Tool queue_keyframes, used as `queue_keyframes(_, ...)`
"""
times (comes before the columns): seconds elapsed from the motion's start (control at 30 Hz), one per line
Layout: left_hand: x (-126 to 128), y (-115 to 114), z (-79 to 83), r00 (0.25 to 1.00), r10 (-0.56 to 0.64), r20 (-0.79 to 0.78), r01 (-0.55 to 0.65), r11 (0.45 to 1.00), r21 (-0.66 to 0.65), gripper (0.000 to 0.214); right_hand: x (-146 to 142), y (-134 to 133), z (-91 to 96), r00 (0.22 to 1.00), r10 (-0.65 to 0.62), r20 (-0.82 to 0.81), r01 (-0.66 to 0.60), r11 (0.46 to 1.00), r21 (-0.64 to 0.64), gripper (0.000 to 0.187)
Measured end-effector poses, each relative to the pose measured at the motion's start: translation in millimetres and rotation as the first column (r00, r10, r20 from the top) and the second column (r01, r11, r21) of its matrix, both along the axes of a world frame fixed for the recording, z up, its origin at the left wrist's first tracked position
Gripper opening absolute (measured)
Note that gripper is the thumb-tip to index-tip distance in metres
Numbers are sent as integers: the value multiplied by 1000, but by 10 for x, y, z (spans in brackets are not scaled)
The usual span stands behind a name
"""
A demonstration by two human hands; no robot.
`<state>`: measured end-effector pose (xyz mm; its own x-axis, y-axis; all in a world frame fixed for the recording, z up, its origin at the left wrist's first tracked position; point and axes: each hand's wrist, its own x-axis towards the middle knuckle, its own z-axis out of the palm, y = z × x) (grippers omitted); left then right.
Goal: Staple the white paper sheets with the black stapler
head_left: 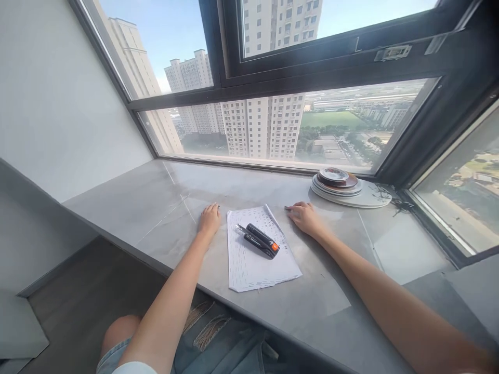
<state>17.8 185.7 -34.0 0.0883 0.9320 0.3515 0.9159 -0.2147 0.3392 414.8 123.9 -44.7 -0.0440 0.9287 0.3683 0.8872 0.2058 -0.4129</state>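
Observation:
A black stapler (260,241) with an orange patch at one end lies on a stack of white paper (261,272). Its two long parts are spread apart, and a metal piece sticks out at the far end. Rows of short dark marks cover the left side and top of the paper. My left hand (210,218) rests flat on the grey sill just left of the paper, fingers extended and holding nothing. To the right of the paper lies my right hand (306,216), also low on the sill, with dark tips at its fingers. Neither hand touches the stapler.
Several stacked plates and dishes (343,195) stand at the back right by the window corner. Beside them is a small dark tangled object (403,206). A dark window frame (257,93) bounds the sill behind, and the sill's front edge (234,306) runs above my lap.

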Motion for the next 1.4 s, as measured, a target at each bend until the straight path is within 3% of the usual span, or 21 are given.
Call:
queue_keyframes(0.13, -23, -167, 10, 998, 13, -62, -12, 1000, 17, 39, -12, 6, -8, 999, -7, 39, 5, 999, 42, 48)
queue_keyframes(0.3, -22, -469, 44, 985, 70, -159, -69, 998, 13, 33, -8, -2, 2, 1000, 26, -6, -26, 1000, -7, 32)
queue_keyframes(0.5, -10, -550, 59, 979, 87, -182, -82, 996, 31, 29, -26, -14, 11, 994, 54, 97, -47, 996, -75, 42)
queue_keyframes(0.73, 14, -523, 48, 997, 21, -71, -17, 999, 49, 25, -23, -17, -8, 986, 71, 153, -59, 995, -79, 40)
queue_keyframes(0.87, -19, -547, 92, 984, 4, 175, -24, 993, 113, 26, 13, 11, -47, 987, 86, 136, -82, 996, -37, 37)
queue_keyframes(1.0, -44, -596, 267, 859, 28, 511, -83, 993, 84, 28, 40, 48, -93, 988, 97, 121, -98, 995, 6, 36)
queue_keyframes(1.07, -6, -630, 385, 729, 68, 682, -69, 997, -25, 24, 46, 56, -100, 988, 103, 118, -106, 994, 18, 36)
queue_keyframes(1.13, 72, -656, 506, 553, 108, 827, 7, 991, -134, 19, 46, 51, -89, 988, 106, 113, -108, 994, 13, 35)
queue_keyframes(1.23, 204, -659, 669, 362, 165, 918, 145, 962, -230, 15, 40, 29, -53, 987, 108, 122, -109, 994, 2, 36)
queue_keyframes(1.4, 281, -605, 801, 324, 186, 927, 237, 933, -270, 16, 23, -14, -5, 986, 105, 131, -105, 994, -8, 37)
